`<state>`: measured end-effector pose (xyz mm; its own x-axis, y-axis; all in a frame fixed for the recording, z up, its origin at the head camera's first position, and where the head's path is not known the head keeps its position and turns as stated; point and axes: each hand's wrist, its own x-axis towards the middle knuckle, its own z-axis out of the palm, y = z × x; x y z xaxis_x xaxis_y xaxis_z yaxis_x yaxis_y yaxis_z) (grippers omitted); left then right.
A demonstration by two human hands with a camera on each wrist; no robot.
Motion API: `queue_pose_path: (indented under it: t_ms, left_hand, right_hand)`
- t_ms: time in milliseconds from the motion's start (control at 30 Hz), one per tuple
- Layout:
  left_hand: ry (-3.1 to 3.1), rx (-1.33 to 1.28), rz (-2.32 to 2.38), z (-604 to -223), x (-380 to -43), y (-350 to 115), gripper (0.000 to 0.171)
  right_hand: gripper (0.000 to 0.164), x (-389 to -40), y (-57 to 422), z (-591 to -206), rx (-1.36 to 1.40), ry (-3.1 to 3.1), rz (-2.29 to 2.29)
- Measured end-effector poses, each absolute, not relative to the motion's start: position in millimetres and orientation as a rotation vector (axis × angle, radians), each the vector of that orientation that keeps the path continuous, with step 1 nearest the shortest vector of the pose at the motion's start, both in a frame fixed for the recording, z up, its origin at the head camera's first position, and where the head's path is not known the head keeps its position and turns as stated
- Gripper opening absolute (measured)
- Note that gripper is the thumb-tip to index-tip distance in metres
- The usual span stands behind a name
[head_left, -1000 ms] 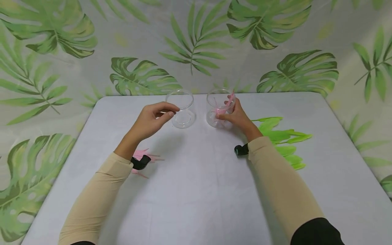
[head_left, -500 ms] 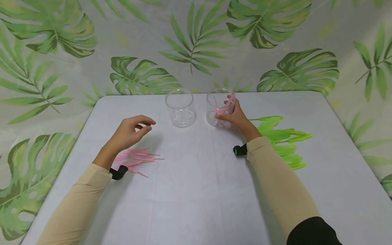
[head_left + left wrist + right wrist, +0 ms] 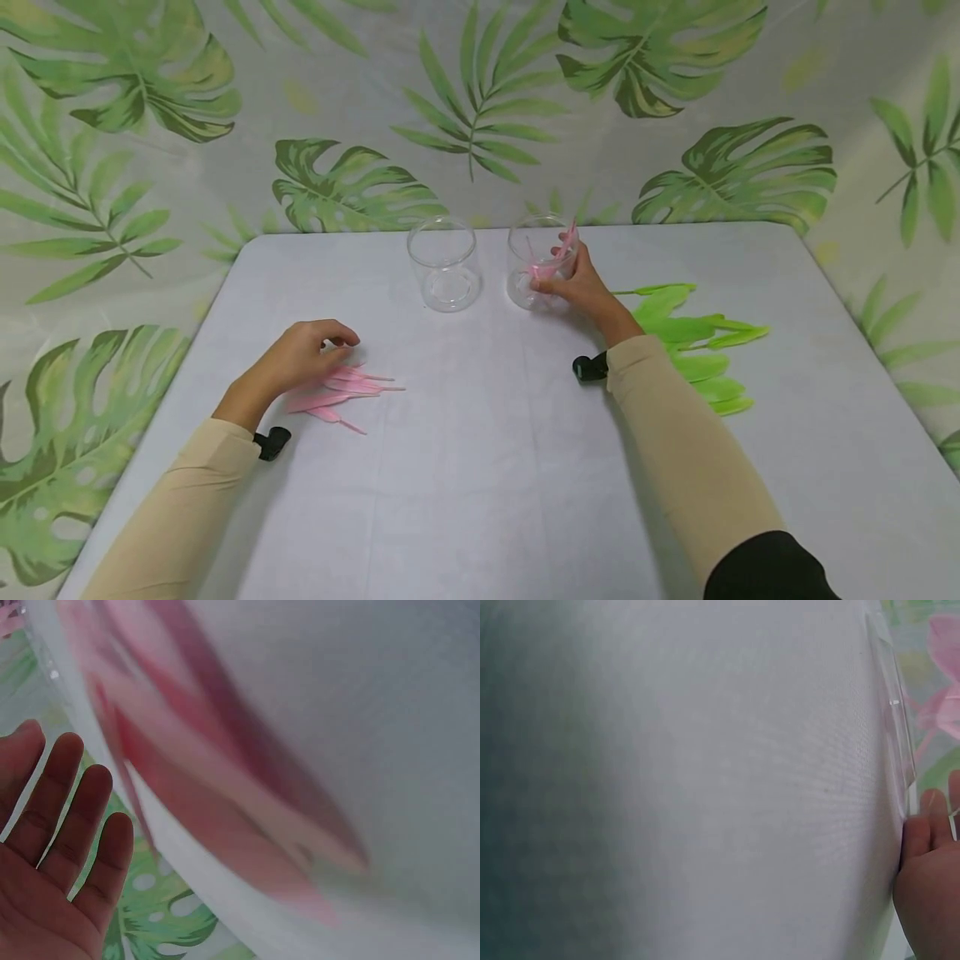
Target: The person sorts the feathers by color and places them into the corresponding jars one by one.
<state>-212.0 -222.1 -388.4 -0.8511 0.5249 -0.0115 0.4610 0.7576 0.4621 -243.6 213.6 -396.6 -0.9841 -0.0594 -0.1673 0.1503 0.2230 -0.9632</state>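
My left hand (image 3: 303,358) hovers over a small pile of pink feathers (image 3: 341,402) at the left of the table, fingers loosely bent and holding nothing. In the left wrist view those pink feathers (image 3: 202,802) lie blurred beside the fingers. At the far side, my right hand (image 3: 585,290) grips a clear cylindrical jar (image 3: 519,271), thumb in front and fingers around its right side. Several pink feathers (image 3: 567,242) stand inside this jar, some tips above its rim. The right wrist view catches only part of that hand and the jar's edge (image 3: 896,705).
A second clear jar (image 3: 450,279) stands upright just left of the held one, with nothing inside. Bright green feathers (image 3: 690,333) are spread at the right, partly under my right forearm. Behind the white-covered table (image 3: 465,467) hangs a leaf-printed cloth (image 3: 480,108).
My left hand has drawn back from the left jar, moving left and toward me to the pink feathers on the table. The right hand keeps its hold on its jar.
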Motion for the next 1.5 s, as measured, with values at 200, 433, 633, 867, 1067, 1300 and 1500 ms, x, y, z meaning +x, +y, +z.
queue_pose_path:
  t_ms: [200,433,633,867,1067,1300,1500]
  left_hand:
    - [2.789,0.809,0.583,-401.2,-214.1,-222.2,0.013]
    - [2.765,0.831,0.462,-402.6,-212.3,-217.7,0.013]
    - [2.746,0.786,0.462,-399.9,-211.2,-213.8,0.013]
    - [2.722,0.700,0.464,-397.8,-212.6,-209.5,0.009]
    - [2.769,0.730,0.433,-397.0,-214.9,-209.2,0.008]
    - [2.719,0.719,0.447,-395.9,-217.1,-210.0,0.008]
    - [2.728,0.755,0.431,-398.3,-218.1,-208.1,0.006]
  right_hand:
    - [0.098,-239.4,211.7,-394.0,0.092,2.315,-1.851]
    - [0.101,-239.9,214.2,-395.3,0.049,2.294,-1.874]
    - [0.100,-241.2,214.1,-395.4,0.079,2.297,-1.858]
    - [0.099,-240.8,213.9,-395.6,0.085,2.292,-1.846]
    - [0.098,-240.1,213.8,-393.8,0.069,2.297,-1.862]
    - [0.099,-246.6,215.4,-402.6,0.083,2.318,-1.839]
    - [0.099,-262.9,221.8,-428.2,0.085,2.360,-1.844]
